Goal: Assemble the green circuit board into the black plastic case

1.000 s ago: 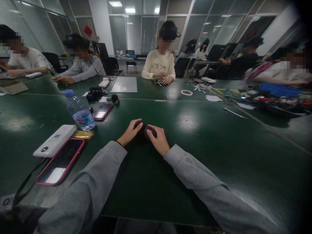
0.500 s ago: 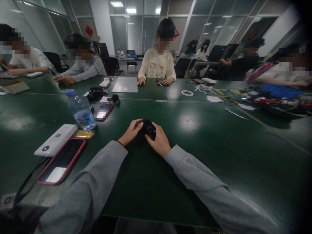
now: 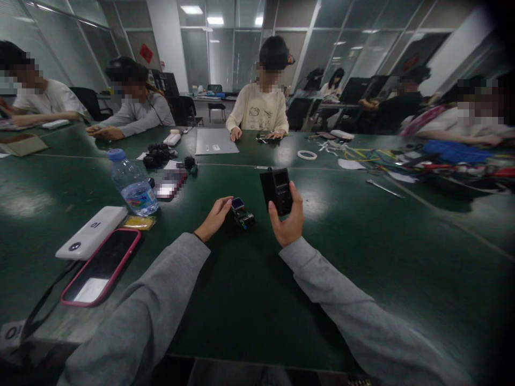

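My right hand [image 3: 287, 222] grips a black plastic casing [image 3: 277, 192] and holds it upright above the table. The casing has a rectangular window near its top and smaller openings below. A small circuit board [image 3: 243, 216] with a little screen [image 3: 237, 203] sits on the green table, left of and below the casing. My left hand [image 3: 215, 218] rests on the table, its thumb and fingertips closed at the left edge of the screen end of the board. How firmly they pinch it is hard to make out.
Left of my arm lie a red-edged phone [image 3: 102, 265], a white power bank [image 3: 92, 231], a yellow packet [image 3: 139, 222] and a water bottle [image 3: 134, 185]. A wrench [image 3: 385, 188] and tangled cables [image 3: 442, 166] lie to the right. A person [image 3: 259, 107] sits opposite, hands on the table.
My right hand has lifted the black casing up and to the right, off the circuit board, which now shows bare. My left hand has barely moved. The grey panel opposite has shifted right.
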The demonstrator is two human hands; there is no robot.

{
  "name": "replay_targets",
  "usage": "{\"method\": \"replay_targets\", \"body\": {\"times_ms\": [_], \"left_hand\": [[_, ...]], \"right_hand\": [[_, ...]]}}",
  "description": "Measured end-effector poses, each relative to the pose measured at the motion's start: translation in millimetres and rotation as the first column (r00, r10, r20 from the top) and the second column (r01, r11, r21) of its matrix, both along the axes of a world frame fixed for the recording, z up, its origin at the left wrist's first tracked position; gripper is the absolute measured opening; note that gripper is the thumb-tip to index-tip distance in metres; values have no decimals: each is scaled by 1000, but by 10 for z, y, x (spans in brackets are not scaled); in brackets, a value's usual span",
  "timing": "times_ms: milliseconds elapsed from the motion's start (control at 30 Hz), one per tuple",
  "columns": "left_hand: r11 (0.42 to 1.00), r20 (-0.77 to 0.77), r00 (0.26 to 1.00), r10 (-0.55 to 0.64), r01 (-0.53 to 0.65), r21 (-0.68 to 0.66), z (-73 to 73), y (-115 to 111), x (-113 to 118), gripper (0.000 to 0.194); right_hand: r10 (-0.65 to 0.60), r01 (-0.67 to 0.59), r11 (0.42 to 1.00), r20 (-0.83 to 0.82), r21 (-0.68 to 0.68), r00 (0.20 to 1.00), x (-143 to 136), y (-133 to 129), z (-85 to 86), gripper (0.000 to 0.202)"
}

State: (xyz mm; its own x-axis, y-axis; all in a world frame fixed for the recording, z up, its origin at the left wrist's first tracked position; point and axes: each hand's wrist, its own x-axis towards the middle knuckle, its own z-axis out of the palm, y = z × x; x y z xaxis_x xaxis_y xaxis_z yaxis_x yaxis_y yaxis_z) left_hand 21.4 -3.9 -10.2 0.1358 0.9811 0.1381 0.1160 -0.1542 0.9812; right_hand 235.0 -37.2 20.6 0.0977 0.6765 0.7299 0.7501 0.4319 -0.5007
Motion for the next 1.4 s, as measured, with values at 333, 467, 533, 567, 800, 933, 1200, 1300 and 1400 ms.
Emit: {"method": "replay_targets", "body": {"times_ms": [333,467,533,567,800,933,1200,1300,1400], "left_hand": [[1000,-12,1000,-3,3,-21,81,-53,14,43],[1000,-24,1000,-17,17,-25,103,-71,7,42],[1000,-26,1000,-18,17,-13,97,-67,10,40],[1000,-26,1000,-15,15,-6,92,-64,13,40],[1000,-36,999,-8,7,-10,79,-54,22,40],[1000,-24,1000,-13,13,2,68,-47,14,40],[1000,-29,1000,-11,11,-15,72,-50,5,40],[1000,-26,999,-18,17,-17,93,-62,8,40],[999,-15,1000,-20,20,-27,114,-77,14,39]], "right_hand": [[59,-13,964,164,-266,985,74,336,-452,59],[18,50,961,242,-273,970,71,338,-478,59],[11,51,967,240,-251,971,69,334,-476,60],[9,48,970,233,-237,972,68,332,-471,60],[-13,41,988,185,-150,983,55,296,-394,45],[-15,47,987,201,-156,980,50,285,-380,43],[6,8,977,67,-211,998,112,371,-437,35],[-49,55,973,29,-223,998,143,401,-459,36],[-120,124,971,33,-205,992,151,408,-465,39]]}}
